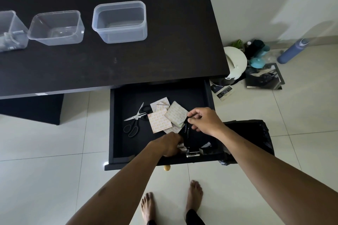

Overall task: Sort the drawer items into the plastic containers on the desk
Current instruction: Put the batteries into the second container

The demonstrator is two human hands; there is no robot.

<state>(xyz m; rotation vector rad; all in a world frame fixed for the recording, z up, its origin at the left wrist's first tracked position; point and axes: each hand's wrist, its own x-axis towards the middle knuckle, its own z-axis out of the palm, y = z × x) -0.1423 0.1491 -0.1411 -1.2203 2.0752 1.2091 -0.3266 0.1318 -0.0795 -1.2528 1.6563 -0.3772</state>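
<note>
The black drawer [117,129] stands pulled out under the dark desk [164,60]. Inside lie scissors [134,118], several square patterned paper packets [160,121] and small dark and silver items near the front [192,153]. My right hand [204,120] pinches a small black object [186,128] beside the packets. My left hand [170,144] reaches down at the drawer's front, its fingers curled over small items, partly hiding them. Three clear plastic containers stand on the desk: a large one [119,22], a middle one [56,27] and one at the left edge [11,31] holding some things.
A black bin bag [256,133] sits right of the drawer. Floor clutter lies by the desk's right corner: a white round object [236,62], teal items [257,60], a blue bottle [292,51], printed sheets [263,78]. My bare feet [172,204] stand on white tiles.
</note>
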